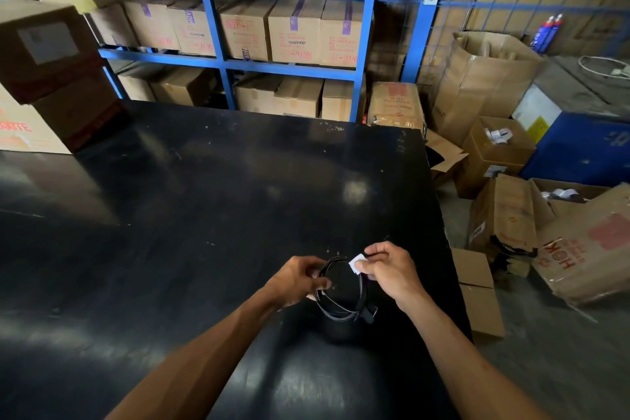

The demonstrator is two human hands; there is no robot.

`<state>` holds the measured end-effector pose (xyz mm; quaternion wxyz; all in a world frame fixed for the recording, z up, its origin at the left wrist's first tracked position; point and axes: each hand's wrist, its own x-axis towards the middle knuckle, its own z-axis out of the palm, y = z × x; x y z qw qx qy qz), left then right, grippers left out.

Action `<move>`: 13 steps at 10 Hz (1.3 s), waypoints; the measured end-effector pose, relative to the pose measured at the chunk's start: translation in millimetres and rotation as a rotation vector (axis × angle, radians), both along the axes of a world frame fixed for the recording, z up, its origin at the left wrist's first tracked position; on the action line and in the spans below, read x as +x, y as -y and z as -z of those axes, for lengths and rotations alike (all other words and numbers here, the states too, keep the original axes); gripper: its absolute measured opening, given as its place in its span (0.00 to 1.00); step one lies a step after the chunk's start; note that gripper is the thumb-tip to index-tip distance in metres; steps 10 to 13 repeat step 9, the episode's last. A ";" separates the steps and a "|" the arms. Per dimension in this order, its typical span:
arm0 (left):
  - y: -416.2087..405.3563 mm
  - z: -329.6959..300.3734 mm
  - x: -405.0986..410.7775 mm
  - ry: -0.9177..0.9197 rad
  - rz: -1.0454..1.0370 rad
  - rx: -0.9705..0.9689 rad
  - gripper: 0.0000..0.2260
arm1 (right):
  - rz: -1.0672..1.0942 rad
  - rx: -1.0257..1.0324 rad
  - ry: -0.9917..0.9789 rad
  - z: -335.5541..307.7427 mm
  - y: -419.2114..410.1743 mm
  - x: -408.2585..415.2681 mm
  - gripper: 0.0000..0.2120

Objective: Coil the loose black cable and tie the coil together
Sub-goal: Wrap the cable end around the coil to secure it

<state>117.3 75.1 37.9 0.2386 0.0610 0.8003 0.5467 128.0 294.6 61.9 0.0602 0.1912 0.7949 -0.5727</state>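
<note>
Black cable (335, 297) coiled in a loop, held over black table (204, 198) at 5 o'clock, left hand (300, 278) pinching coil's 9 o'clock side, right hand (392, 271) pinching white tag (356, 263) at 1 o'clock.

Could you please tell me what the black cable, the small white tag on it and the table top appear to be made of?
Black cable: probably rubber or plastic sheath, slight sheen. White tag: seemingly paper, flat, matte. Table top: hard glossy black board, reflecting lights, scuffed.
</note>
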 end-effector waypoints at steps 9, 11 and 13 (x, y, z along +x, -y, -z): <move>-61.7 79.6 -55.8 -0.005 -0.106 -0.649 0.17 | -0.071 0.183 0.166 111.6 -23.2 -55.0 0.08; -61.7 79.6 -55.8 -0.005 -0.106 -0.649 0.17 | -0.071 0.183 0.166 111.6 -23.2 -55.0 0.08; -61.7 79.6 -55.8 -0.005 -0.106 -0.649 0.17 | -0.071 0.183 0.166 111.6 -23.2 -55.0 0.08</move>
